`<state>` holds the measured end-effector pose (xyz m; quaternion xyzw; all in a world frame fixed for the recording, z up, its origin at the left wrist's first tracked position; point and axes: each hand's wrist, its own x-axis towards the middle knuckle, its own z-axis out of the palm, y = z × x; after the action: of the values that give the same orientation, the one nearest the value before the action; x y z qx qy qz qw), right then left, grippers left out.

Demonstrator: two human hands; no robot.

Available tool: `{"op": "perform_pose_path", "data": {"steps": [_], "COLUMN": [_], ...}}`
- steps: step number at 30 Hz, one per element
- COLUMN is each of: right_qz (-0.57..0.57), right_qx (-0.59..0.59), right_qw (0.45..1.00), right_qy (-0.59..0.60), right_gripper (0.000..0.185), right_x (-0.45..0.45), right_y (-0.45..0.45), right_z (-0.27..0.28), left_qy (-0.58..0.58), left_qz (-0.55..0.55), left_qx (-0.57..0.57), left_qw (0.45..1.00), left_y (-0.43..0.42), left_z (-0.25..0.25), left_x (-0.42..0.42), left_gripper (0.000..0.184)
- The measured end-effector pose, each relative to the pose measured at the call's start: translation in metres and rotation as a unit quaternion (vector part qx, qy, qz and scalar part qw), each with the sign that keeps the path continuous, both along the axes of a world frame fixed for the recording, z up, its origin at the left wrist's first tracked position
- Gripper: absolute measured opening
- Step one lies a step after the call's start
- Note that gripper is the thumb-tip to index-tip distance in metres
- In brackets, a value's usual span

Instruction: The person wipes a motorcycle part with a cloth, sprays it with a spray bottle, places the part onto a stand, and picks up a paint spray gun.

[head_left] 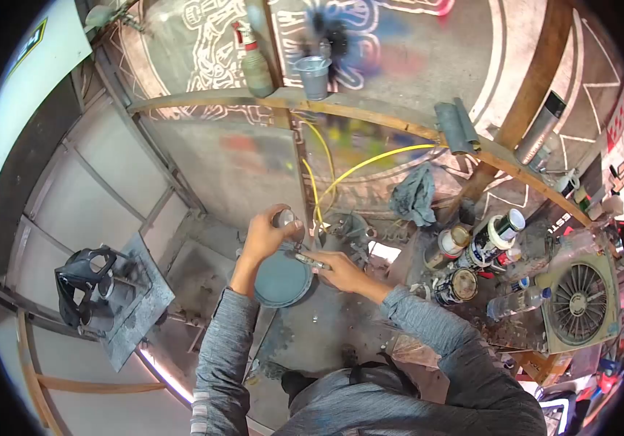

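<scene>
My left hand (263,236) is closed around a small dark cup (287,218), held over a round grey-blue bucket (283,299). My right hand (341,272) grips a slim metal tool (310,260) that looks like the handle of a spray gun. It reaches toward the cup from the right. Whether cup and tool are joined, I cannot tell. Both hands are above the bucket, whose inside looks the same grey-blue.
Paint cans (457,285), a plastic bottle (519,304) and a fan (579,301) crowd the right. A black respirator mask (83,283) is at left on a board (138,309). A wooden rail (370,112) holds a spray bottle (255,73) and small pail (314,78). A yellow hose (359,163) hangs below.
</scene>
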<state>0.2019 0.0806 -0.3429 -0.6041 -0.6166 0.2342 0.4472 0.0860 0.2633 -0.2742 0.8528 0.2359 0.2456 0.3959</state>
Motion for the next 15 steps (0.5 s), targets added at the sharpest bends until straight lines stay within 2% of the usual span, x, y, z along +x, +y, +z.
{"op": "perform_pose_path", "data": {"steps": [3,6,10,13,15], "right_qz": [-0.009,-0.003,-0.005,-0.03,-0.037], "right_qx": [0.033,-0.002,0.008,-0.056,-0.051], "right_qw": [0.999,1.0,0.999,0.996,0.993], "right_qy": [-0.019,0.021,0.032,0.059,0.101], "right_gripper": [0.05,0.05,0.05,0.05,0.05], "right_x": [0.017,0.022,0.019,0.01,0.007], "right_y": [-0.013,-0.024,-0.029,-0.027,-0.025], "right_z": [-0.013,-0.016,-0.03,-0.043,-0.051], "left_qy": [0.05,0.058,0.068,0.068,0.023], "left_qz": [-0.021,-0.041,-0.024,0.012,-0.035], "left_qx": [-0.025,0.009,-0.001,-0.038,-0.06], "left_qw": [0.998,0.997,0.997,0.997,0.997], "left_y": [-0.011,-0.015,-0.028,-0.037,-0.025], "left_z": [0.005,0.0,-0.007,-0.013,-0.034], "left_x": [0.017,0.025,0.026,0.022,0.023], "left_gripper": [0.051,0.057,0.057,0.06,0.074]}}
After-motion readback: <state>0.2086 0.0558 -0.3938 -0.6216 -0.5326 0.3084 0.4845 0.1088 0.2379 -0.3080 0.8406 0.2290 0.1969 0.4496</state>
